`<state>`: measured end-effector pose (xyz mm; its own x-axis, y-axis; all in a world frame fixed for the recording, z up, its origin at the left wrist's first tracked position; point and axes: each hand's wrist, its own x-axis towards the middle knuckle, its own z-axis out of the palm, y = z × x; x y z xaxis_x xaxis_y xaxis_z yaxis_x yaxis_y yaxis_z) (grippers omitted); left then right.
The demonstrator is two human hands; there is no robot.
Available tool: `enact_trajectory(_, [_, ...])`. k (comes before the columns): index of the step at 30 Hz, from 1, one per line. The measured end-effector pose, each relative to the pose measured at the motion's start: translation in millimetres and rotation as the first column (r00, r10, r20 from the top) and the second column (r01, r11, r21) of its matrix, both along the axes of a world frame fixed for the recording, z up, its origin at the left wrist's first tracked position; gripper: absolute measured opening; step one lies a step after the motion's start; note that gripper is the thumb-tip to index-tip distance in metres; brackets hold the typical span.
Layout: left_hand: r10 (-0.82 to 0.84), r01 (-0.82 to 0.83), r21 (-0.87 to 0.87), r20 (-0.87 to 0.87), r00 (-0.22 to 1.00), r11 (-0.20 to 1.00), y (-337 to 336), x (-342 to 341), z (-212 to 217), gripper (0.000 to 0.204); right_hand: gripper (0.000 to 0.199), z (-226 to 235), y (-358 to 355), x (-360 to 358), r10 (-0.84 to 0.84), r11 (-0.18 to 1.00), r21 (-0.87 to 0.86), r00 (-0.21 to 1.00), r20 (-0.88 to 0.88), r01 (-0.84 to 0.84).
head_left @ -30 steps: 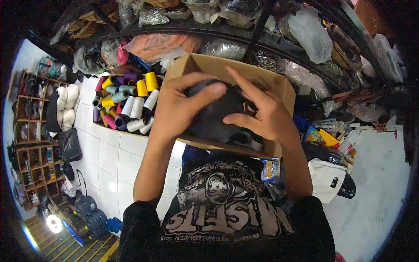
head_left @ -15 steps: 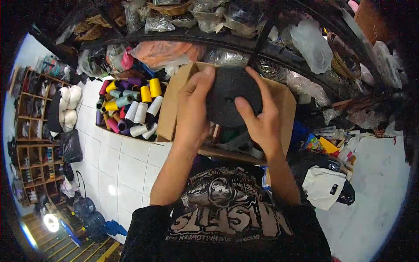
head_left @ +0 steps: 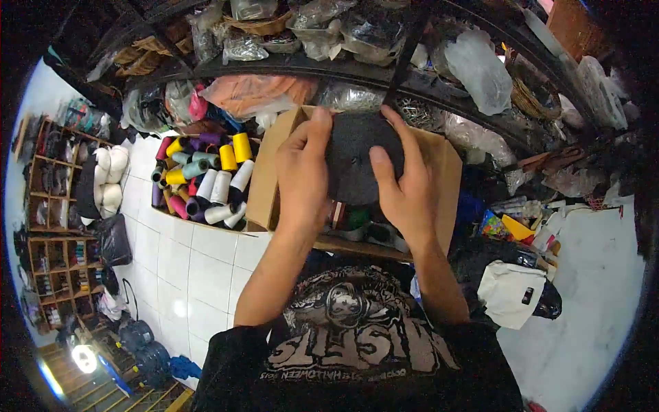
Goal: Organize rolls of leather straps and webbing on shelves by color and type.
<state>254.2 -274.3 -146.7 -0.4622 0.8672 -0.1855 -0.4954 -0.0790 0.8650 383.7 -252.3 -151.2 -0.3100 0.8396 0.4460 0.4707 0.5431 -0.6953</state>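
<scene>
Between my two hands is a thick round roll of black band [head_left: 364,161], wound flat like webbing or elastic. My left hand [head_left: 305,165] presses against its left side, thumb toward the top edge. On the other side my right hand [head_left: 408,182] grips it, thumb lying across the face and fingers reaching round the rim. The roll is held above an open cardboard box [head_left: 443,161]. Inside the box, below the roll, part of a green roll [head_left: 357,220] and other bands show; the rest is hidden by my hands and the roll.
Left of the box stands a carton of thread cones [head_left: 220,185] in yellow, white, teal and other colours, on white floor tiles [head_left: 206,254]. Behind runs a dark shelf [head_left: 274,65] packed with plastic bags and baskets. A white cloth bag [head_left: 511,294] lies to the right.
The view has shifted slightly. Both hands still hold the black roll over the box, and the roll appears a little lower and turned slightly.
</scene>
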Motion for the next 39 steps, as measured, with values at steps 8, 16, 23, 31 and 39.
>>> enact_trajectory(8, [-0.438,0.431,-0.161,-0.585,0.683,0.888,2.3,-20.6,15.5,0.035,0.046,-9.3,10.4,21.3,0.243,0.970,-0.026,0.970,-0.010,-0.244])
enact_trajectory(16, [-0.081,0.079,-0.019,-0.213,0.974,0.997,13.8,-3.8,7.0,0.038,0.054,5.4,3.7,9.2,0.112,0.973,-0.200,0.993,-0.033,-0.116])
enact_trajectory(23, [0.055,-0.055,0.089,-0.003,0.998,0.994,26.0,7.7,3.5,0.043,0.055,-9.4,-6.2,-15.2,-0.068,0.998,-0.017,0.952,-0.300,0.066])
enact_trajectory(31, [0.034,-0.047,0.112,0.115,0.993,0.993,27.7,15.8,8.3,0.043,0.056,-23.5,-15.0,-10.0,-0.185,0.980,-0.147,0.873,-0.451,0.132])
enact_trajectory(39, [-0.372,0.414,-0.100,-0.659,0.653,0.905,13.8,-31.6,21.5,0.030,0.054,15.1,-9.2,32.9,-0.058,0.981,-0.195,0.974,-0.219,0.015])
